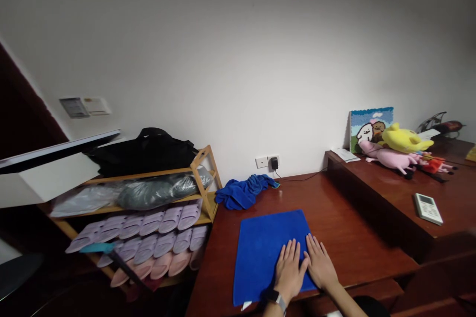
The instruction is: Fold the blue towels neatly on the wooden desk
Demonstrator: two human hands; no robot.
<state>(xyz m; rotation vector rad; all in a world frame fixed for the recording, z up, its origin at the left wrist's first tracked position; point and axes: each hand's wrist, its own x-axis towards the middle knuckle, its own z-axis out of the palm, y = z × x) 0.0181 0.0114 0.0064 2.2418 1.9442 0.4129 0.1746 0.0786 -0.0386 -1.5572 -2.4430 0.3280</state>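
A blue cloth (266,245) lies spread flat on the reddish-brown wooden table (357,237), with a small white tag at its near left corner. My left hand (290,268), with a watch (277,299) on the wrist, rests palm down on the cloth with its fingers stretched out. Beside it, my right hand (320,263) lies flat across the cloth's right edge, fingers extended. The two thumbs meet or nearly meet. Neither hand grasps anything. Toward the wall, a second blue cloth (245,192) sits crumpled on the table.
A wooden rack (206,183) at left holds several slippers (163,219), plastic-wrapped items and a black bag (148,153). On the raised surface at right are plush toys (403,141), a picture (368,126) and a white remote (428,208). A black plug (274,163) trails a cable.
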